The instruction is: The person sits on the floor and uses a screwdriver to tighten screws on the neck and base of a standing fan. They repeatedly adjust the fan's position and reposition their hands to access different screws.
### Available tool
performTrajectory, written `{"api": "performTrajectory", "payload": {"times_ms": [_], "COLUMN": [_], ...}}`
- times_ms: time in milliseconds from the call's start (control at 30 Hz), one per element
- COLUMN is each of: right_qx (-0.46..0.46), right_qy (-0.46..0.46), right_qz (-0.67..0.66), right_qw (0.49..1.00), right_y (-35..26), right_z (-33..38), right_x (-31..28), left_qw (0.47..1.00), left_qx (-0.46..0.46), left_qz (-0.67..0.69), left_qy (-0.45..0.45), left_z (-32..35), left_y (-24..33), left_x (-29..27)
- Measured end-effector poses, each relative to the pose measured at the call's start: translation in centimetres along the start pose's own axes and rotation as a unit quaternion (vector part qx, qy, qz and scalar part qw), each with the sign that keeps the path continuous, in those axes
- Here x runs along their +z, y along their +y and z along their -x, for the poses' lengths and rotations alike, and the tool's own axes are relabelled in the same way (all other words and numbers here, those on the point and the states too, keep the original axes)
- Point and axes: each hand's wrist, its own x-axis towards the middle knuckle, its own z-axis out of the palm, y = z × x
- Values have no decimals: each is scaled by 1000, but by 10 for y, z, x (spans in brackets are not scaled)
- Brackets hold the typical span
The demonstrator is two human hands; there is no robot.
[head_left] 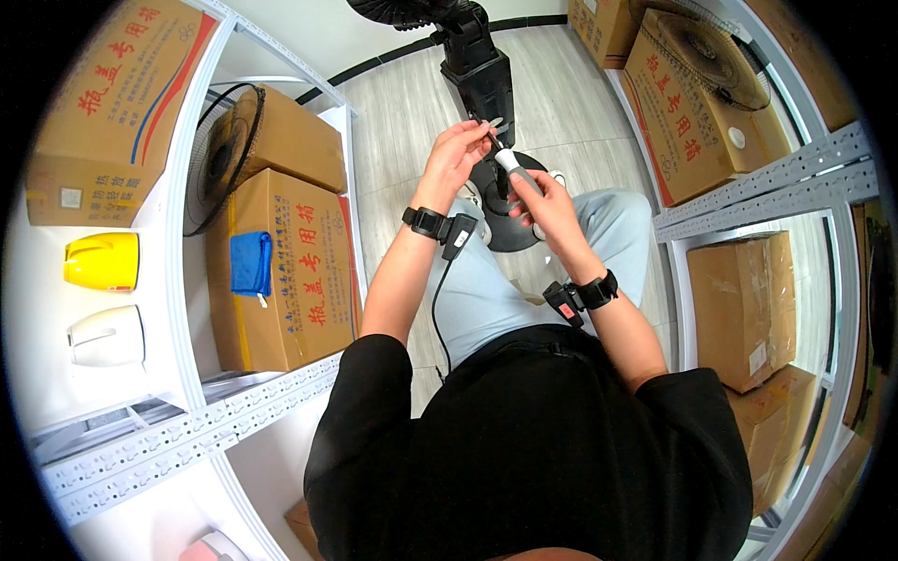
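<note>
In front of my knees, my right hand (552, 210) is closed round the grey handle of a screwdriver (506, 160), which has a white collar and a dark shaft. The shaft points up and to the left. My left hand (455, 161) pinches at its far end; the very tip is partly hidden by the fingers. Just beyond both hands stands a black pedestal fan, its column (479, 79) rising from a round black base (513, 229) between my feet.
Metal shelves flank me. On the left are a cardboard box (304, 280) with a folded blue cloth (251, 264), a black fan grille (223, 159), a yellow container (101, 262) and a white container (108, 337). On the right, another fan grille (706, 51) lies on a carton (669, 140).
</note>
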Motion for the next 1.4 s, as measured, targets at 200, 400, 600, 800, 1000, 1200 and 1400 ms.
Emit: {"api": "performTrajectory", "payload": {"times_ms": [200, 400, 600, 800, 1000, 1200, 1400], "right_qx": [-33, 145, -240, 175, 13, -213, 38], "right_qy": [26, -175, 169, -103, 58, 156, -17], "right_qz": [25, -327, 248, -314, 47, 266, -172], "right_qw": [999, 917, 923, 928, 997, 927, 984], "right_y": [3, 5, 16, -3, -2, 13, 6], "right_z": [5, -5, -4, 4, 4, 1, 6], "right_x": [6, -18, 3, -15, -2, 0, -6], "left_qw": [1000, 999, 1000, 1000, 1000, 1000, 1000], "left_qx": [10, 17, 4, 22, 1, -1, 11], "left_qz": [-29, -27, -8, -17, 11, -5, -28], "left_qy": [-1, 9, -7, 12, -18, 6, -3], "left_z": [0, -2, -1, 2, -2, -1, -6], "left_y": [0, -1, 2, 2, 2, -2, -2], "left_x": [-3, -1, -2, 2, -1, -5, -8]}}
